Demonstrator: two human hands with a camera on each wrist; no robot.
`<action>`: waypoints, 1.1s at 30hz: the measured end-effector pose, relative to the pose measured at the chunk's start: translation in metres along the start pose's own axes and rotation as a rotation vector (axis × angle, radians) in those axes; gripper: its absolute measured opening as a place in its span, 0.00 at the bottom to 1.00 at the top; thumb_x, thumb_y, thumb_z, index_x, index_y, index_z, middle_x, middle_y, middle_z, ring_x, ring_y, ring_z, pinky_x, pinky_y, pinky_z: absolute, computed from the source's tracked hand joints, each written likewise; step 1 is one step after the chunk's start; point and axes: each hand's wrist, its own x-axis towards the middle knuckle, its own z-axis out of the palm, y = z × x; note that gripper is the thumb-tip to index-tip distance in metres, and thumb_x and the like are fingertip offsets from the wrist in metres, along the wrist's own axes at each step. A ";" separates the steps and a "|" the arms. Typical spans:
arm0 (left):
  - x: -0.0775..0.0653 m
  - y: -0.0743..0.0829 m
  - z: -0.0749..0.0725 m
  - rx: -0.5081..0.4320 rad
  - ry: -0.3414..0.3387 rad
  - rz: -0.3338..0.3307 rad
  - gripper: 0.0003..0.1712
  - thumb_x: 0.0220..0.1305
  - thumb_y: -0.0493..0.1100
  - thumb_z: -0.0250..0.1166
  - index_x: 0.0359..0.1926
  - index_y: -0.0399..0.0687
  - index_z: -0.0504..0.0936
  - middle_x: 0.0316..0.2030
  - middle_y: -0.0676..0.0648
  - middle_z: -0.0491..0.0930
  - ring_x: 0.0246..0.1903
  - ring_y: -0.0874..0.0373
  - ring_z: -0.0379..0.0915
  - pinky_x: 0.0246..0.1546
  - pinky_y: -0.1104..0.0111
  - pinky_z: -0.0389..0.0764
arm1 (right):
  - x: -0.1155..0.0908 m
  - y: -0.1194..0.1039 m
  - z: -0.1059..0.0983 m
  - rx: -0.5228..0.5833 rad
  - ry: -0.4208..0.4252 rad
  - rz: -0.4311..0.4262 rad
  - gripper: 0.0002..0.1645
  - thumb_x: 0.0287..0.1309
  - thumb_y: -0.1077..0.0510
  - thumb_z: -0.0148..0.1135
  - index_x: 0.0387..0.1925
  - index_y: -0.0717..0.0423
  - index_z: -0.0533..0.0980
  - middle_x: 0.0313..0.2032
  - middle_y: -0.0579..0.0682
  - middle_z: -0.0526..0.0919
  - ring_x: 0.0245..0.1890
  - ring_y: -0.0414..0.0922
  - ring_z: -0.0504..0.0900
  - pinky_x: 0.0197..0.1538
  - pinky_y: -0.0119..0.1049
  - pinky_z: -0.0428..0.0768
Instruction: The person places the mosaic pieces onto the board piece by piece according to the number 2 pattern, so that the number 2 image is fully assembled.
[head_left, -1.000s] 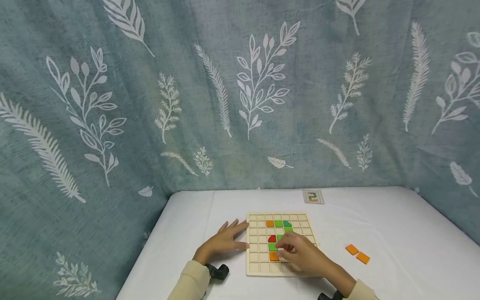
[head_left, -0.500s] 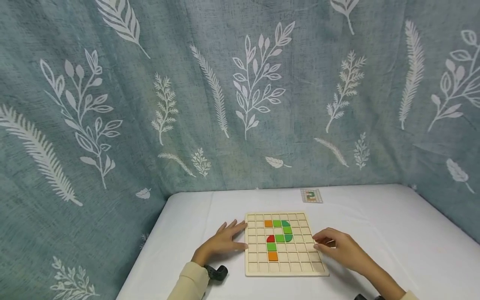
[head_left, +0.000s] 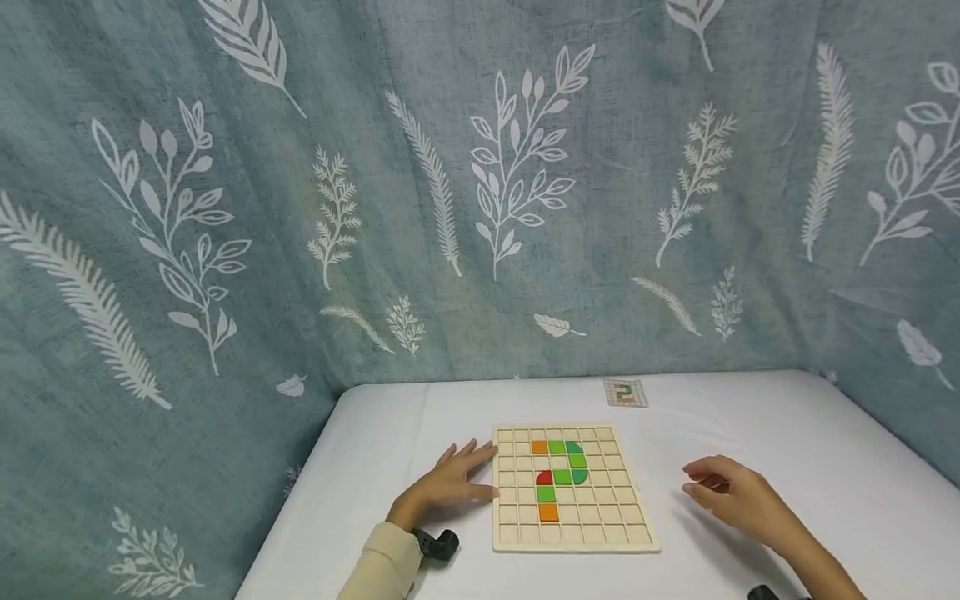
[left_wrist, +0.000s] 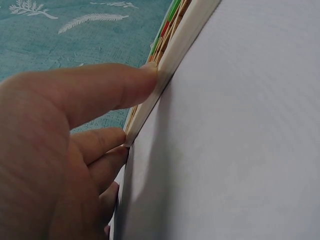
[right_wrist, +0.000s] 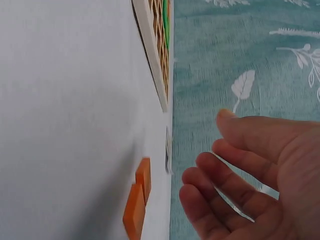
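A pale wooden grid board (head_left: 600, 533) lies on the white table. In its cells sit orange tiles (head_left: 549, 512), green tiles (head_left: 546, 494), quarter-round teal pieces (head_left: 580, 477) and a quarter-round red piece (head_left: 544, 477). My left hand (head_left: 447, 482) rests at the board's left edge, thumb and fingertips touching the rim (left_wrist: 165, 75). To the right of the board, my right hand (head_left: 738, 496) hovers above the cloth with loosely bent fingers and holds nothing. Two loose orange tiles (right_wrist: 135, 210) lie below it on the table; in the head view the hand hides them.
A small pattern card (head_left: 626, 392) with a gridded figure lies behind the board, toward the back of the white tabletop (head_left: 420, 417). A teal curtain (head_left: 450, 208) with white leaf prints hangs directly behind the table and along its sides.
My right hand has left the board's lower middle and moved right, to above the two loose orange tiles. The teal corner piece it covered now shows. My left hand stays put.
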 end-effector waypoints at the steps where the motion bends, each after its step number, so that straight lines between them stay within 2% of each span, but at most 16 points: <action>1: 0.000 0.000 0.001 -0.002 -0.001 -0.004 0.47 0.59 0.62 0.67 0.76 0.52 0.63 0.77 0.49 0.58 0.79 0.46 0.43 0.79 0.46 0.36 | 0.000 0.003 -0.002 -0.017 -0.004 0.010 0.20 0.60 0.51 0.70 0.49 0.60 0.82 0.44 0.51 0.86 0.35 0.30 0.81 0.37 0.26 0.82; 4: 0.001 0.001 0.002 -0.002 0.005 -0.009 0.47 0.59 0.62 0.67 0.75 0.52 0.63 0.77 0.49 0.58 0.79 0.46 0.43 0.79 0.46 0.36 | -0.001 0.011 -0.006 -0.064 -0.008 0.024 0.21 0.59 0.53 0.71 0.48 0.62 0.81 0.43 0.53 0.86 0.36 0.36 0.82 0.36 0.27 0.82; 8: 0.002 0.000 0.000 0.011 0.010 -0.004 0.47 0.59 0.61 0.67 0.75 0.52 0.63 0.77 0.49 0.58 0.79 0.46 0.43 0.79 0.45 0.36 | 0.002 0.020 -0.007 -0.121 -0.017 0.044 0.19 0.58 0.56 0.71 0.46 0.65 0.82 0.42 0.55 0.86 0.37 0.45 0.83 0.36 0.34 0.84; 12: 0.001 0.001 0.000 0.004 0.013 -0.017 0.47 0.59 0.61 0.67 0.76 0.53 0.63 0.77 0.49 0.58 0.79 0.46 0.43 0.78 0.44 0.36 | 0.004 0.025 -0.006 -0.171 -0.049 0.062 0.19 0.57 0.56 0.71 0.44 0.67 0.82 0.38 0.54 0.85 0.37 0.46 0.82 0.36 0.38 0.83; 16: 0.000 0.003 -0.001 0.002 0.011 -0.023 0.47 0.59 0.61 0.67 0.76 0.53 0.63 0.77 0.49 0.57 0.79 0.45 0.42 0.78 0.44 0.36 | 0.004 0.025 -0.004 -0.210 -0.059 0.075 0.24 0.54 0.52 0.74 0.43 0.69 0.81 0.35 0.52 0.83 0.35 0.45 0.81 0.36 0.41 0.82; 21: 0.000 0.002 -0.001 0.008 0.012 -0.019 0.47 0.59 0.61 0.67 0.76 0.53 0.63 0.77 0.48 0.58 0.79 0.45 0.43 0.78 0.44 0.36 | 0.003 0.025 0.000 -0.221 -0.035 0.054 0.25 0.52 0.52 0.75 0.42 0.70 0.82 0.33 0.51 0.81 0.32 0.42 0.76 0.31 0.35 0.77; 25: 0.000 0.000 0.001 0.006 0.012 -0.019 0.47 0.59 0.62 0.67 0.76 0.54 0.63 0.77 0.48 0.58 0.79 0.46 0.43 0.79 0.45 0.36 | 0.000 0.026 0.006 -0.212 -0.020 0.040 0.22 0.51 0.54 0.75 0.40 0.69 0.83 0.32 0.50 0.79 0.30 0.41 0.73 0.28 0.29 0.73; 33: 0.001 -0.001 0.002 0.006 0.007 -0.012 0.47 0.59 0.61 0.67 0.76 0.54 0.63 0.77 0.49 0.58 0.79 0.46 0.43 0.79 0.45 0.36 | -0.001 0.028 0.013 -0.242 0.006 0.027 0.14 0.51 0.58 0.75 0.36 0.63 0.84 0.31 0.48 0.77 0.30 0.40 0.73 0.28 0.30 0.73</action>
